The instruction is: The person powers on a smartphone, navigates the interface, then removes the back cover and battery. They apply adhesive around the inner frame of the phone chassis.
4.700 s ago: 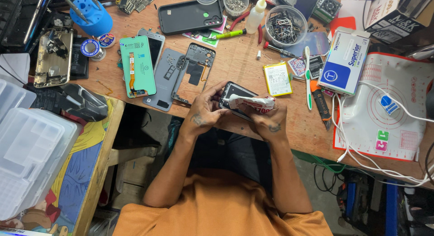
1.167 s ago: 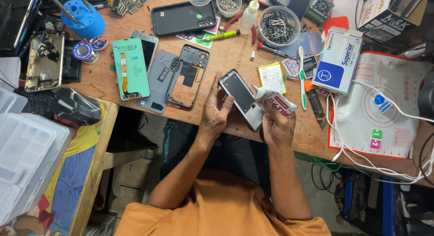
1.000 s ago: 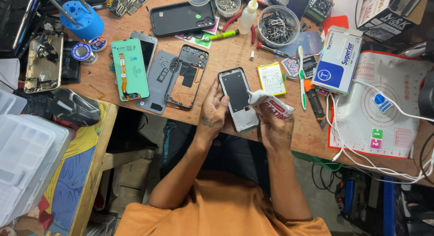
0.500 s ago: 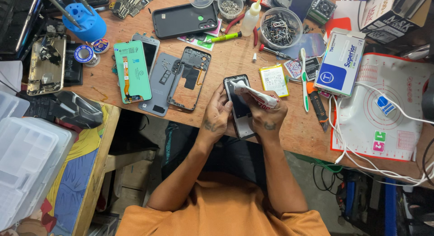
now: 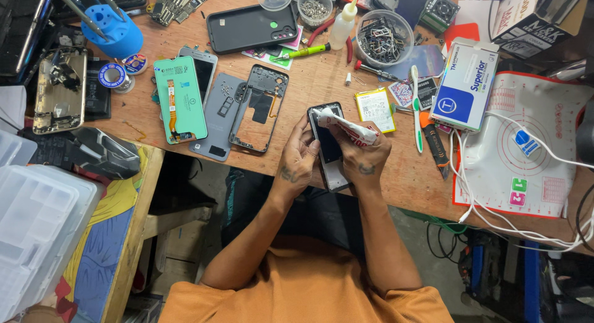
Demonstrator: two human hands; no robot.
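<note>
Phone (image 5: 328, 146) with a dark screen sits at the front edge of the wooden workbench (image 5: 297, 97), propped between both hands right above the person's lap.

Going left to right across the bench: a blue tool stand (image 5: 114, 29) with drivers stuck in it, then a green display panel (image 5: 180, 100) lying face down, a grey back cover (image 5: 219, 116) and a bare mid frame (image 5: 258, 106) beside it. Then the left hand (image 5: 297, 159), wrapped around the phone's left edge and steadying it. The right hand (image 5: 365, 159) is closed on a small white and red glue tube (image 5: 346, 126), nozzle touching the top end of the phone. Past that there's a yellowish battery (image 5: 375, 109), a white toothbrush (image 5: 416, 106), a blue and white box (image 5: 465, 85), and a red-edged work mat (image 5: 538, 150) with white cables over it.

My take on doing this bit right: squeeze lightly and drag the nozzle steadily along the frame edge so the bead stays thin and even. Keep the left hand's grip on the sides only, fingers off the glue path. Blobs at the corners will probably ooze onto the glass, so ease off there. Can't tell from this angle how much of the edge already has glue on it.
</note>
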